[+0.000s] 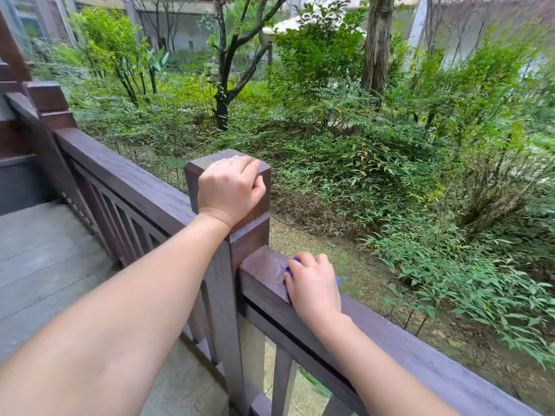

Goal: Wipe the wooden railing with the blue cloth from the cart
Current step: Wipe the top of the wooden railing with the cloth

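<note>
A dark brown wooden railing [420,349] runs from the lower right up to a square post [207,166] in the middle, then on to the upper left [126,178]. My right hand [313,283] presses a blue cloth [289,271] onto the top of the rail just right of the post. Only small blue edges of the cloth show around my fingers. A damp streak lies on the wood beside it. My left hand [231,187] is curled over the top of the post, gripping its cap. The cart is not in view.
A grey plank deck [45,253] lies left of the railing, with balusters [282,376] below the rail. Beyond the railing the ground drops to dense green shrubs [420,175], trees [378,40] and a building behind. Another post [48,97] stands at the upper left.
</note>
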Demonstrator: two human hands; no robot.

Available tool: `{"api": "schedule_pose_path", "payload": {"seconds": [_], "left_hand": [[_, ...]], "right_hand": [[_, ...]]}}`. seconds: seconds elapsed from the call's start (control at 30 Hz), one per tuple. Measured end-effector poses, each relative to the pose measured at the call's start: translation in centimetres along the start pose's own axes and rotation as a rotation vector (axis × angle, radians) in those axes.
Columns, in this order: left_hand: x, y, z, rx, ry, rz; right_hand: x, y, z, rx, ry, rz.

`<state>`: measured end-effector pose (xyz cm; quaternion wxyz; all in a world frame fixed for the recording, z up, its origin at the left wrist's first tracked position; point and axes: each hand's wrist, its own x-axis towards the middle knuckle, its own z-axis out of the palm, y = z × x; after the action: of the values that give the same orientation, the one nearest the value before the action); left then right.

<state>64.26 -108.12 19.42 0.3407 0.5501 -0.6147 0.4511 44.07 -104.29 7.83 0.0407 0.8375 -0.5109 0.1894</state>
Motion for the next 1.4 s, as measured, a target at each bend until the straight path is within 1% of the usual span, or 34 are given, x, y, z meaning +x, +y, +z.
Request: {"api": "schedule_pose_path", "payload": {"seconds": [0.1, 0.13, 0.17, 0.2, 0.27, 0.3, 0.33, 0.37, 0.43, 0.47, 0.5, 0.53, 0.63, 0.67, 0.7, 0.73, 0.83, 0.87, 0.9, 1.0, 1.07, 1.17, 1.3, 1.37, 1.4], "left_hand": [[0.0, 0.0, 0.2, -0.006, 0.002, -0.006], [-0.1, -0.1, 0.2, -0.009, 0.004, -0.007], [-0.1, 0.0, 0.2, -0.014, 0.006, -0.006], [-0.1, 0.0, 0.2, -0.017, 0.007, -0.006], [0.0, 0.0, 0.1, -0.021, 0.006, -0.004], [0.0, 0.0, 0.1, -0.022, 0.006, -0.002], [0.1, 0.0, 0.1, -0.021, 0.006, 0.0], [0.1, 0.0, 0.1, -0.022, 0.008, 0.0], [0.0, 0.0, 0.1, -0.019, 0.016, 0.002], [0.0, 0.0, 0.2, -0.011, 0.023, 0.004], [0.0, 0.0, 0.2, -0.007, 0.028, 0.006], [0.0, 0.0, 0.3, -0.008, 0.033, 0.006], [0.0, 0.0, 0.2, -0.022, 0.026, -0.001], [0.0, 0.1, 0.2, -0.023, 0.018, -0.002], [0.0, 0.1, 0.2, -0.019, 0.013, -0.003], [0.0, 0.1, 0.1, -0.014, 0.01, -0.005], [0.0, 0.1, -0.1, -0.023, -0.008, -0.015], [0.1, 0.2, -0.2, -0.027, -0.019, -0.017], [0.1, 0.2, -0.3, -0.028, -0.027, -0.016], [0.1, 0.3, -0.5, -0.024, -0.056, -0.015], [0.1, 0.3, -0.5, -0.027, -0.071, -0.024], [0.1, 0.3, -0.5, -0.038, -0.073, -0.032], [0.1, 0.2, -0.5, -0.029, -0.068, -0.024], [0.1, 0.2, -0.7, -0.02, -0.102, -0.026], [0.1, 0.3, -0.9, -0.018, -0.13, -0.031]], "right_hand": [[-2.0, -0.4, 0.5, 0.064, 0.017, -0.321], [-1.8, 0.4, 0.5, 0.069, 0.027, -0.356], [-1.2, 0.9, 0.3, 0.064, 0.028, -0.326], [-0.4, 1.2, 0.2, 0.051, 0.025, -0.24], [1.4, 0.8, 0.4, -0.01, 0.012, -0.008], [1.9, -0.1, 0.4, -0.018, 0.012, 0.053], [2.0, -1.3, 0.6, 0.009, 0.017, 0.036], [1.7, -2.3, 0.9, 0.06, 0.028, -0.058], [0.4, -2.9, 1.6, 0.137, 0.028, -0.328], [0.3, -2.3, 1.6, 0.148, 0.021, -0.409], [0.9, -1.3, 1.5, 0.136, 0.02, -0.411], [1.6, -0.4, 1.5, 0.113, 0.017, -0.341], [4.7, 0.3, 1.5, 0.02, -0.001, 0.012], [5.3, -0.6, 1.7, 0.004, -0.007, 0.061], [5.5, -1.7, 1.9, -0.001, -0.002, 0.045], [5.3, -2.9, 2.3, 0.016, 0.018, -0.029], [3.3, -4.2, 3.0, 0.097, 0.012, -0.366], [3.4, -3.6, 2.8, 0.108, 0.008, -0.418], [3.7, -2.7, 2.6, 0.101, 0.006, -0.403], [5.2, -1.0, 2.1, 0.04, -0.001, -0.145], [5.4, -1.8, 2.0, 0.019, 0.003, -0.058], [3.9, -4.3, 2.5, 0.063, 0.018, -0.111], [1.6, -5.0, 2.2, 0.169, 0.111, -0.289], [1.4, -4.6, 1.4, 0.223, 0.101, -0.314], [1.6, -4.5, 0.8, 0.244, 0.068, -0.307]]}}
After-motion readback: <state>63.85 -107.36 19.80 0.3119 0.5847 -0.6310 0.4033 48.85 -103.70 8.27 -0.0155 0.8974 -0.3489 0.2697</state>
